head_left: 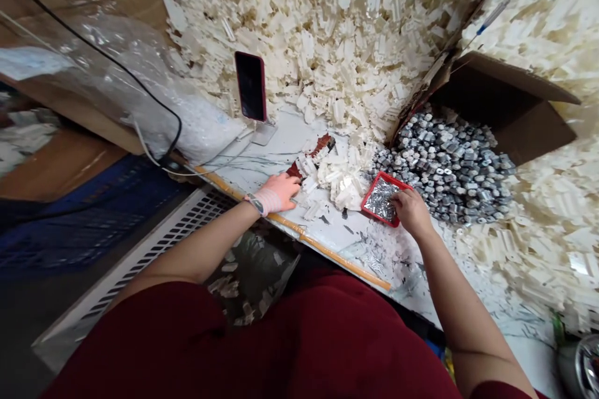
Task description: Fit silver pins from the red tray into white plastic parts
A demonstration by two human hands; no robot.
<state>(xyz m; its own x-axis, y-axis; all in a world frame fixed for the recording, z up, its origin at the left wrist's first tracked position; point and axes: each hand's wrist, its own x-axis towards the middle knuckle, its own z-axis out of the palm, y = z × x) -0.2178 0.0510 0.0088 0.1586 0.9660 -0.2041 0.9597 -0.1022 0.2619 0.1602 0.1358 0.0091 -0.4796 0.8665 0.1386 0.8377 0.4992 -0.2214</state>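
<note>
Left hand (pixel 278 193) open, palm down on the desk (pixel 339 243), touching white plastic parts (pixel 339 174) at 2 o'clock; right hand (pixel 412 212) curled against a red foil-lined tray (pixel 380 199), grip unclear, grey metal parts (pixel 449 174) at 1 o'clock.

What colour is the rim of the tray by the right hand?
The tray's rim is red, best seen in the head view.

Upper left of the frame, a clear plastic bag (pixel 116 43) lies crossed by a black cable (pixel 140 67) — beside it a phone (pixel 251 86) stands upright on a clear stand (pixel 264 134) — with a blue plastic crate (pixel 88 212) at lower left and an open cardboard box (pixel 505 106) at upper right.
</note>
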